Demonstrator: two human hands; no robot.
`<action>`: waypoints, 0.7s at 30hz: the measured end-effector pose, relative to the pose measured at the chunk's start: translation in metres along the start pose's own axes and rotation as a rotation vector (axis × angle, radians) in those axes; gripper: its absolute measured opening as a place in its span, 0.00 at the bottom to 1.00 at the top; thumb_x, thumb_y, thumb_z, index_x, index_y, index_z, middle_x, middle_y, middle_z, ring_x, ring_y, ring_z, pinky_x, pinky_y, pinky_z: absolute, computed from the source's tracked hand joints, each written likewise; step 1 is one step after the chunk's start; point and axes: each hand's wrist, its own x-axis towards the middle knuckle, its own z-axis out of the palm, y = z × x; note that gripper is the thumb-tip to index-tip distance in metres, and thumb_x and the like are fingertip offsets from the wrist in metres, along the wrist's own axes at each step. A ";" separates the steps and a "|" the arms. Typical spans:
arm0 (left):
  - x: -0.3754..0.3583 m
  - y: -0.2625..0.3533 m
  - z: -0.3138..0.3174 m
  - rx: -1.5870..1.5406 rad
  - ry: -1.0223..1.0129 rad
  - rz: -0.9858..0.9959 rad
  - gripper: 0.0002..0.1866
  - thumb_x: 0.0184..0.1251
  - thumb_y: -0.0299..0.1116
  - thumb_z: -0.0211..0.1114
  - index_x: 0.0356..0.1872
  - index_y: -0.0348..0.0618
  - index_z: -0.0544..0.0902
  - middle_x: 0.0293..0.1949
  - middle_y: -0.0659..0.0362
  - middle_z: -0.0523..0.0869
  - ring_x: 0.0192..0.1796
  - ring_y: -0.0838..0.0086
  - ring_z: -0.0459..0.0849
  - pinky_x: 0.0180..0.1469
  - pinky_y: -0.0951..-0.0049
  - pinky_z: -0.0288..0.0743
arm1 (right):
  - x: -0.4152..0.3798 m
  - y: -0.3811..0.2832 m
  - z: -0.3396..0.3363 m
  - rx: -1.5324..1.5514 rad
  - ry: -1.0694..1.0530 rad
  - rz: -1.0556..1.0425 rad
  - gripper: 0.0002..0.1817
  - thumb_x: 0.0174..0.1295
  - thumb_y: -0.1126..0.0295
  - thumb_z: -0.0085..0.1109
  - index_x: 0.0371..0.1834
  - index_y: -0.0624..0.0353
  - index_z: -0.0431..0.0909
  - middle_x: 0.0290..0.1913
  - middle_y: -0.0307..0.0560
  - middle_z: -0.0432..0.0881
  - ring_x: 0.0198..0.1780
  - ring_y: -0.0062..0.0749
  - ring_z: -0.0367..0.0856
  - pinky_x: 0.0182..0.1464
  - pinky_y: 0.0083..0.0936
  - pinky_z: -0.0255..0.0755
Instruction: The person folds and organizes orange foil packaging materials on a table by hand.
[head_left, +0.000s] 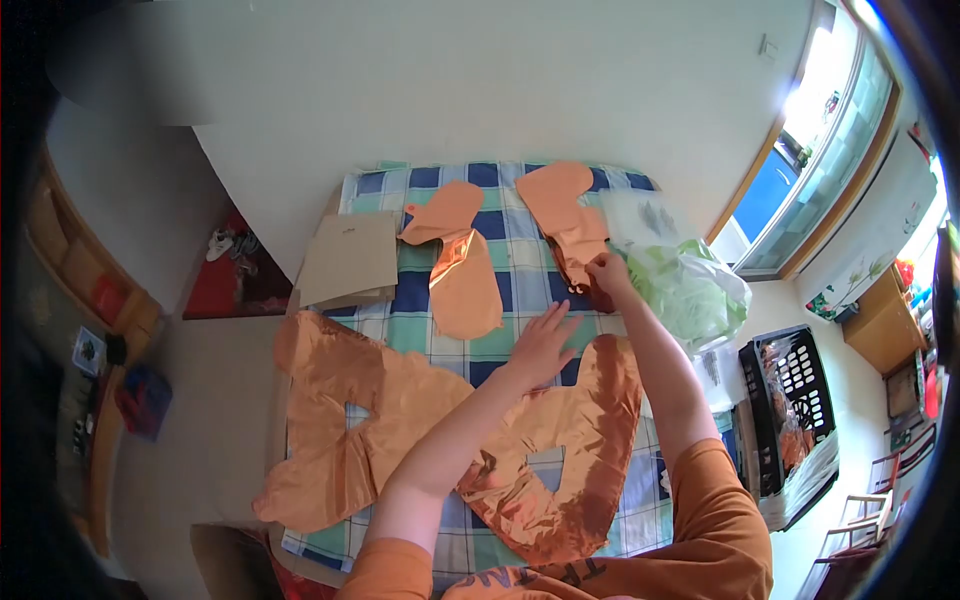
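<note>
My right hand pinches the lower edge of a flat rose-gold foil balloon lying at the far right of the table. My left hand is open with its fingers apart, over the table between that balloon and a large flat rose-gold foil balloon nearer to me. Another foil balloon lies left of the pinched one, with a shiny crease across its middle. A big foil balloon spreads over the near left side. Small details at my right fingertips are hidden.
A checked cloth covers the table. Flat cardboard lies at its left edge. A green-and-white plastic bag sits right of my right arm. A black basket with items stands beyond the table's right edge. A wall rises behind.
</note>
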 end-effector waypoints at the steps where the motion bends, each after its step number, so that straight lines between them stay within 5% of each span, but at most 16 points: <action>1: 0.003 0.001 0.004 0.012 -0.010 -0.019 0.31 0.65 0.39 0.63 0.69 0.47 0.66 0.73 0.48 0.59 0.75 0.54 0.56 0.71 0.52 0.56 | 0.001 -0.003 0.000 -0.020 0.032 -0.012 0.12 0.54 0.63 0.66 0.31 0.62 0.82 0.31 0.56 0.84 0.36 0.47 0.84 0.40 0.38 0.76; 5: 0.009 0.010 0.017 0.111 -0.070 -0.062 0.32 0.66 0.39 0.62 0.70 0.50 0.63 0.74 0.49 0.57 0.76 0.54 0.54 0.72 0.47 0.53 | 0.035 0.016 0.003 -0.076 0.202 -0.138 0.14 0.57 0.63 0.64 0.32 0.66 0.80 0.27 0.55 0.83 0.30 0.40 0.83 0.35 0.34 0.75; 7: 0.005 0.015 0.018 0.138 -0.093 -0.072 0.32 0.66 0.38 0.61 0.71 0.52 0.62 0.74 0.50 0.57 0.76 0.55 0.53 0.72 0.46 0.52 | 0.048 -0.006 -0.017 -0.094 0.470 -0.133 0.11 0.62 0.66 0.58 0.37 0.66 0.77 0.30 0.54 0.84 0.31 0.38 0.83 0.34 0.33 0.75; 9: -0.005 0.022 0.015 0.122 -0.111 -0.085 0.33 0.67 0.37 0.60 0.72 0.53 0.61 0.74 0.50 0.57 0.77 0.56 0.52 0.72 0.45 0.52 | 0.058 -0.033 -0.045 0.307 0.511 -0.125 0.10 0.65 0.72 0.53 0.45 0.66 0.76 0.39 0.54 0.85 0.37 0.36 0.84 0.39 0.29 0.78; 12: -0.033 0.038 -0.001 0.084 -0.037 -0.061 0.32 0.65 0.36 0.62 0.70 0.51 0.64 0.73 0.50 0.59 0.76 0.55 0.55 0.72 0.45 0.53 | 0.054 -0.061 -0.066 0.388 0.216 -0.313 0.13 0.66 0.79 0.48 0.53 0.66 0.74 0.49 0.53 0.82 0.48 0.35 0.83 0.47 0.27 0.79; 15: -0.079 0.050 -0.015 0.052 0.053 -0.032 0.29 0.64 0.38 0.63 0.66 0.49 0.69 0.71 0.50 0.63 0.74 0.53 0.58 0.70 0.45 0.55 | 0.033 -0.098 -0.091 0.393 0.408 -0.489 0.19 0.63 0.84 0.46 0.58 0.66 0.72 0.55 0.54 0.79 0.55 0.34 0.81 0.54 0.26 0.77; 16: -0.096 0.060 -0.023 0.057 0.075 -0.020 0.28 0.63 0.37 0.63 0.65 0.48 0.70 0.70 0.49 0.64 0.73 0.53 0.60 0.70 0.45 0.56 | 0.018 -0.104 -0.098 0.240 0.297 -0.551 0.24 0.61 0.87 0.45 0.62 0.65 0.70 0.56 0.56 0.80 0.58 0.36 0.80 0.57 0.27 0.75; 21: -0.186 0.100 -0.037 0.094 0.099 -0.021 0.27 0.61 0.37 0.66 0.62 0.48 0.73 0.68 0.49 0.68 0.72 0.54 0.63 0.68 0.46 0.59 | -0.037 -0.137 -0.125 0.187 0.386 -0.533 0.26 0.59 0.87 0.45 0.62 0.63 0.71 0.54 0.58 0.81 0.57 0.40 0.81 0.57 0.29 0.74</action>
